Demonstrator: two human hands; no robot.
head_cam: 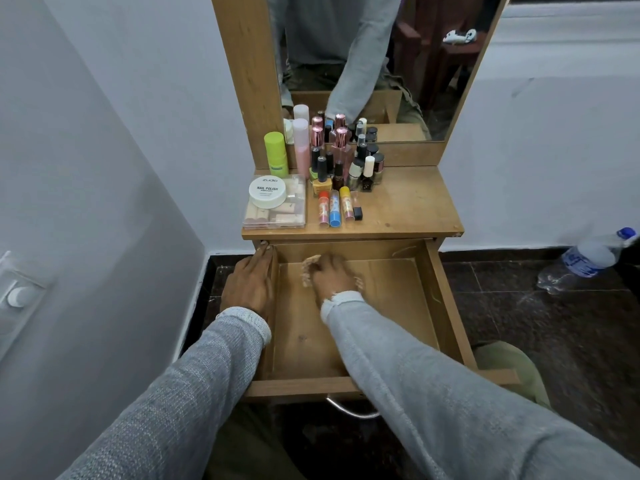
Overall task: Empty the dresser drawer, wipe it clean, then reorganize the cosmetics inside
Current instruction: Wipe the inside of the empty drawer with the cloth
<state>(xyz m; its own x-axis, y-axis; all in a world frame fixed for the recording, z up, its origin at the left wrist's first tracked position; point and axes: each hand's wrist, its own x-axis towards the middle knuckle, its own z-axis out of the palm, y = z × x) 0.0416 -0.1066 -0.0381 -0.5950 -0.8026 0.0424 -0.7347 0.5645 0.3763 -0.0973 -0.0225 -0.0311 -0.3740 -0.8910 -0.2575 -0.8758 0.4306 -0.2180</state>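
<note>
The wooden drawer [446, 299] stands pulled out below the dresser top, with nothing inside but my right hand [334, 273]. That hand presses a small beige cloth [308, 270] onto the drawer floor near its back left corner. My left hand [247, 289] grips the drawer's left wall, fingers over the rim. The cosmetics stand on the dresser top [408, 206]: a green bottle [276, 154], pink bottles [301, 147], several nail polish bottles [360, 168], three lip balm tubes [334, 207] and a white nail polish remover tub [267, 191] on a clear box [275, 216].
A mirror [374, 64] rises behind the dresser top. White walls close in at the left and right. A plastic water bottle [588, 258] lies on the dark tiled floor at the right. The drawer's metal handle [349, 408] juts toward me.
</note>
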